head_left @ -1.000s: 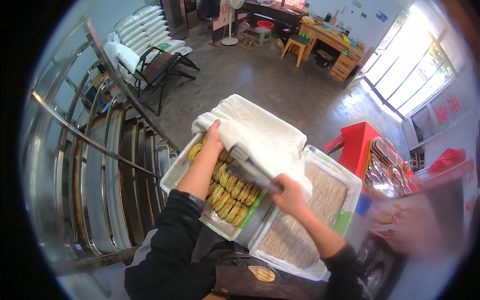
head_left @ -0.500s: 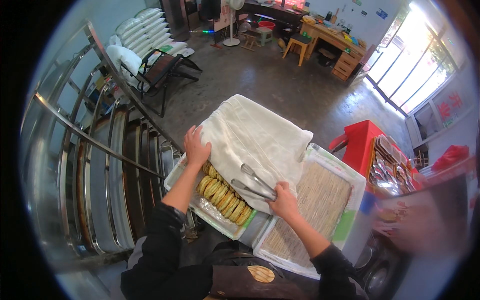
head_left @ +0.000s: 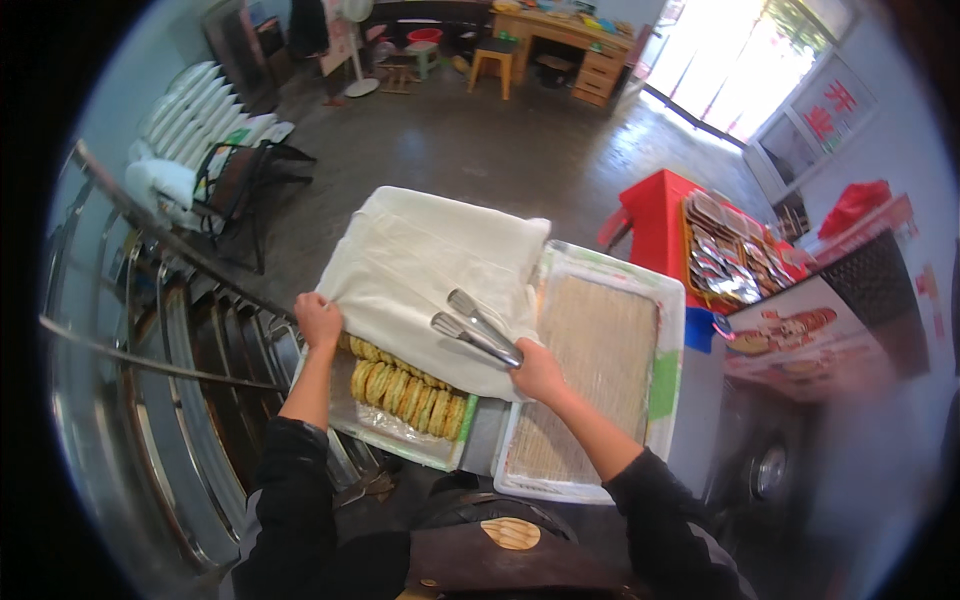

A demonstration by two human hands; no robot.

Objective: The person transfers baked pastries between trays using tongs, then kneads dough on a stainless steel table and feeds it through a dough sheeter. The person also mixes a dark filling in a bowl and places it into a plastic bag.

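Note:
A white cloth (head_left: 430, 250) lies over most of a white foam box (head_left: 385, 447) in front of me. At its near side, golden-brown round flatbreads (head_left: 405, 395) stand on edge in rows, uncovered, with clear plastic under them. My left hand (head_left: 318, 320) is closed on the cloth's left edge. Metal tongs (head_left: 485, 335) are gripped in my right hand (head_left: 538, 370), jaws apart and resting over the cloth. That hand is also at the cloth's near right corner; whether it pinches the fabric is hidden.
A second white tray (head_left: 668, 300) with a straw-like mat (head_left: 590, 360) sits against the box on the right. A metal rack (head_left: 170, 370) of trays stands close on the left. Beyond, a red table (head_left: 650, 220) carries packaged goods; a folding chair (head_left: 235, 190) stands far left.
My left hand has gone from spread over the cloth to closed on its edge. The cloth lies flatter, with its near edge straighter. The view has shifted right.

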